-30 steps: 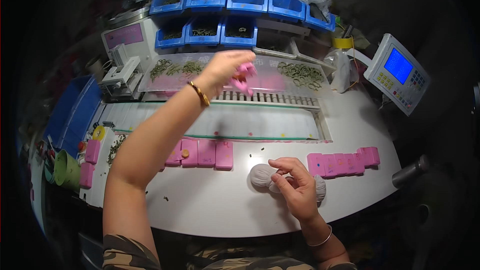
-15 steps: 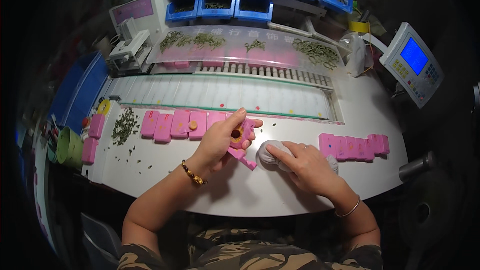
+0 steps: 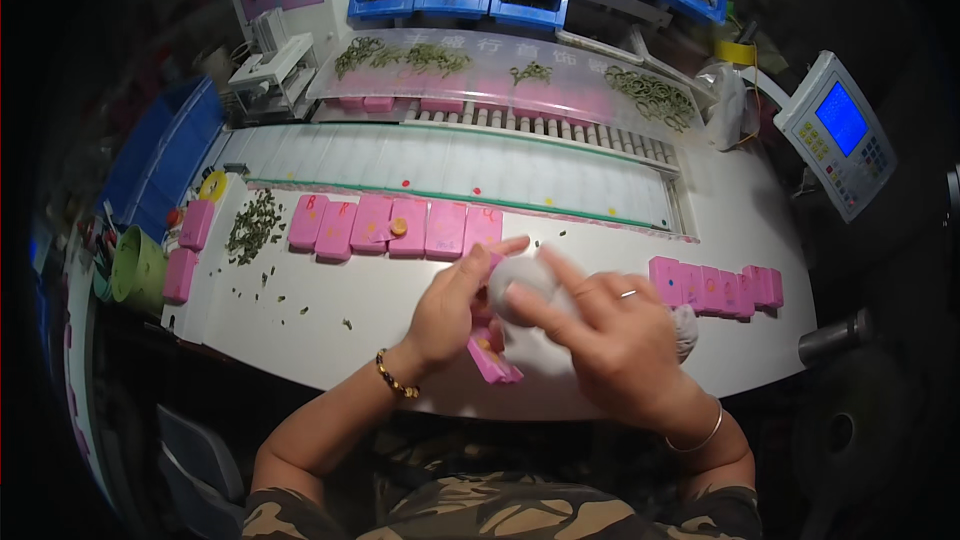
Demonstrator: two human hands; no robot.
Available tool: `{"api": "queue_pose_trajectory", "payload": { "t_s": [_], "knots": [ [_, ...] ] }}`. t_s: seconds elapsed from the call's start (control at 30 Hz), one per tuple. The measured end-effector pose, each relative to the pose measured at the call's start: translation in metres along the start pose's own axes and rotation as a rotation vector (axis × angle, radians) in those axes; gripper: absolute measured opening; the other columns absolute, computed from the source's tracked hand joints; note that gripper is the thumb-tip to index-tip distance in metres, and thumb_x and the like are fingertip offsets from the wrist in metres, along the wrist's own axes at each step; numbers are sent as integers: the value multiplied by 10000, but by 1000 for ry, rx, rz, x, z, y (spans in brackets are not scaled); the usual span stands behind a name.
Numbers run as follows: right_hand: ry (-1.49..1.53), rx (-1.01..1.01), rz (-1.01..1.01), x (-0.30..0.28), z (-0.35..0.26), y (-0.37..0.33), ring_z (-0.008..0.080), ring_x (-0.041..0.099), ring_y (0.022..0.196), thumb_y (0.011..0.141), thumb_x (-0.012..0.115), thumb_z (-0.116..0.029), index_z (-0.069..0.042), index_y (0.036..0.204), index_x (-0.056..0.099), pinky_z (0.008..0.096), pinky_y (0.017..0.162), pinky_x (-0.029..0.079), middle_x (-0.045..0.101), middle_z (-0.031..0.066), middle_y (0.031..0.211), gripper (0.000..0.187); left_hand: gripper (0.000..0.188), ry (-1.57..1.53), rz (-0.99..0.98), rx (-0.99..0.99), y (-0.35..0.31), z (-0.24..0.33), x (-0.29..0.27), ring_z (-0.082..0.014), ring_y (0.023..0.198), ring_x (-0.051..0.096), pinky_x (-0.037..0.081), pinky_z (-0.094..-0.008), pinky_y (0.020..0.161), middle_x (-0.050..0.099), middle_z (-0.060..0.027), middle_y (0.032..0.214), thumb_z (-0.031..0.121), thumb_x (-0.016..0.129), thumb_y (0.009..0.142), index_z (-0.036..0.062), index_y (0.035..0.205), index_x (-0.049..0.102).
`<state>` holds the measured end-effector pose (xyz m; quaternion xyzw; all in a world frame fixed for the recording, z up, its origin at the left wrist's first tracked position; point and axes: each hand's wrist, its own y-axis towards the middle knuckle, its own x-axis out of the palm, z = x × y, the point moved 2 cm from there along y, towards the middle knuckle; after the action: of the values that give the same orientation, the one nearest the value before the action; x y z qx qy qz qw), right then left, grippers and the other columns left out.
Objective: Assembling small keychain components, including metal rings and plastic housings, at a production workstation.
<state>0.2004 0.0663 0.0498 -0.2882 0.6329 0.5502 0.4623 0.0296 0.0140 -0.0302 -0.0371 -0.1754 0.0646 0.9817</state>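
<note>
Grip: the left hand is pinching a pink box at the near table edge, fingers clamped on it; the right hand is closing around a white round container, fingertips pressing its top.
Position: both are sitting between the row of pink boxes and the pink stack.
Doing it well: keeping the box level and the container steady, judging by the loose green bits nearby.
</note>
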Motion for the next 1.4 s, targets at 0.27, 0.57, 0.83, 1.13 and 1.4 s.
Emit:
{"api": "queue_pose_trajectory", "payload": {
  "t_s": [0.27, 0.57, 0.83, 1.13, 1.4],
  "knots": [
    [-31, -81, -144, 13, -23, -5, 190, 578, 788, 793, 574, -124, -190, 1311, 585, 315, 757, 440, 560, 173, 1327, 522, 424, 309, 32, 571, 3, 2, -17, -120, 761, 621, 483, -215, 494, 573, -58, 922, 321, 402, 1038, 26, 1340, 443],
    [-109, 205, -361, 41, 30, -27, 309, 581, 980, 738, 667, -74, -119, 1322, 530, 413, 824, 429, 514, 208, 1344, 602, 431, -252, 462, 322, -19, 24, -83, -127, 435, 494, 438, -237, 415, 605, -117, 859, 446, 456, 991, 50, 1152, 512],
    [256, 62, 1, 131, -20, 90, 342, 517, 1141, 739, 740, -119, -44, 1324, 461, 413, 887, 474, 496, 169, 1274, 653, 437, -744, 731, 37, -58, 33, -84, -126, 735, 580, 457, -283, 568, 626, -27, 929, 506, 422, 972, 130, 1129, 579],
    [261, -103, 80, 165, -22, 94, 309, 578, 855, 751, 593, -58, -9, 857, 590, 378, 710, 505, 563, 160, 902, 117, 479, -491, 420, 73, -81, 22, -86, -195, 956, 621, 550, -357, 819, 591, -109, 1136, 93, 531, 956, 19, 1397, 358],
    [141, 162, 149, 31, 45, 54, 288, 557, 765, 737, 694, -15, -28, 771, 649, 386, 661, 455, 560, 91, 811, 58, 727, -393, 216, 36, -57, 17, -53, -186, 1182, 544, 488, -298, 975, 528, -145, 1281, -55, 674, 824, -68, 1435, 281]
  ]
}}
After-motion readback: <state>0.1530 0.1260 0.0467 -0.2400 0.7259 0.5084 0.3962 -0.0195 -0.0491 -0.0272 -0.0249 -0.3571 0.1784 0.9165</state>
